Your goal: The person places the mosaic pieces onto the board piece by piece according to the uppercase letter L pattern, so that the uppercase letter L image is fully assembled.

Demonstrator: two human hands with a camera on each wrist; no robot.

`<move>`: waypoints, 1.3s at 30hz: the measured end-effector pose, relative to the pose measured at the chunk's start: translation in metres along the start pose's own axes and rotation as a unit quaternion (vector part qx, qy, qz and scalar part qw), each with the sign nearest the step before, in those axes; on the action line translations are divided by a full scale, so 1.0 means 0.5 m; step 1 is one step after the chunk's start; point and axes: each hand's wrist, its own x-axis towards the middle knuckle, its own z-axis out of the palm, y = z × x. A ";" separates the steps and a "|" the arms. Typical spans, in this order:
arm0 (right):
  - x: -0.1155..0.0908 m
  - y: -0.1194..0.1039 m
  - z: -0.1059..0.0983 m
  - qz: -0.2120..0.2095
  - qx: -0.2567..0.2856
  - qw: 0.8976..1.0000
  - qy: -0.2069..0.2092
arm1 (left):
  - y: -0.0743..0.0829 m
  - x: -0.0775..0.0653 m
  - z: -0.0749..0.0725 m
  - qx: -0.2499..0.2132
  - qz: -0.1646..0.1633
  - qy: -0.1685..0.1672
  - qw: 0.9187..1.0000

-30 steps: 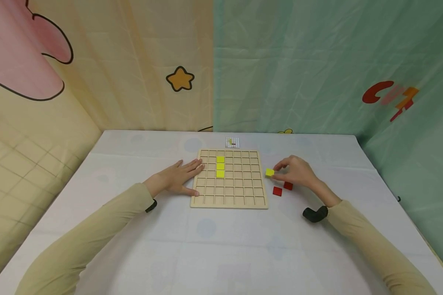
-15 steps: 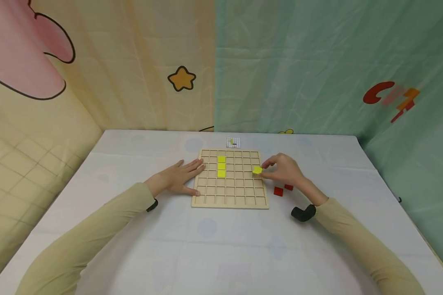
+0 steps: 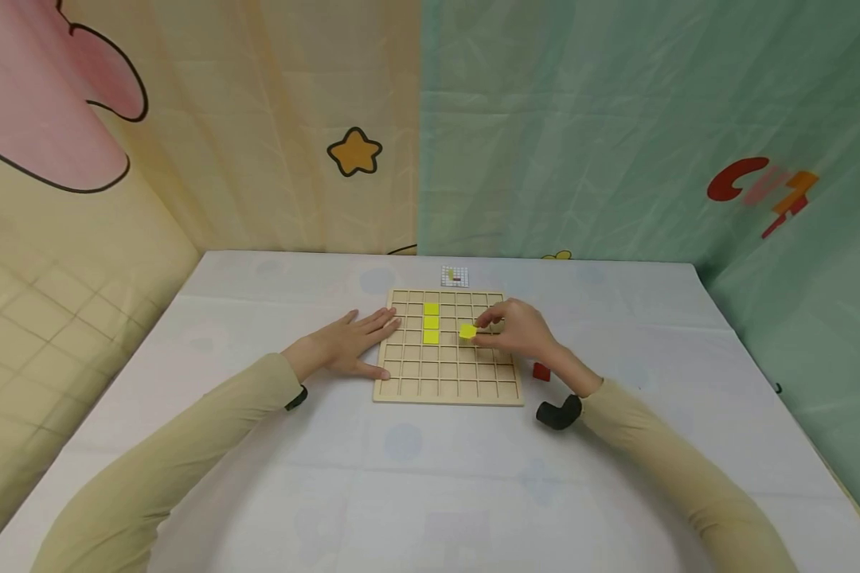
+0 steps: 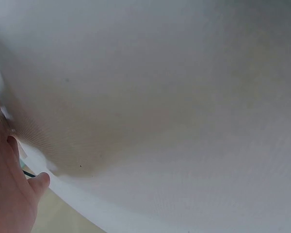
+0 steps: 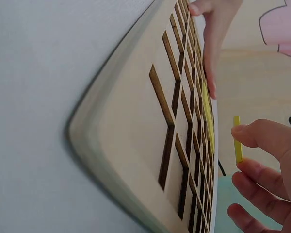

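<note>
A wooden grid board [image 3: 447,391] lies on the table, with three yellow tiles [image 3: 431,322] in a column in its upper left part. My left hand [image 3: 344,344] rests on the board's left edge, fingers straight and spread. Above the board, my right hand [image 3: 519,330] pinches a yellow square tile [image 3: 467,331] between thumb and fingertips. In the right wrist view that thin tile [image 5: 237,140] is seen edge-on, apart from the board. The left wrist view shows part of the left hand [image 4: 14,184] and white cloth.
One red tile [image 3: 541,372] lies right of the board, partly beside the right wrist. A small printed pattern card [image 3: 455,276] lies behind the board. White cloth covers the table [image 3: 401,477], and printed curtains [image 3: 545,127] hang behind it.
My right hand has carried the yellow tile leftward from beside the board to above its grid. A second red tile is now hidden behind the right hand or wrist. The left hand stays put.
</note>
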 end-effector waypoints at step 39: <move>0.034 -0.085 0.071 -0.028 -0.006 0.998 -0.061 | -0.010 0.009 0.009 -0.003 0.001 -0.004 1.000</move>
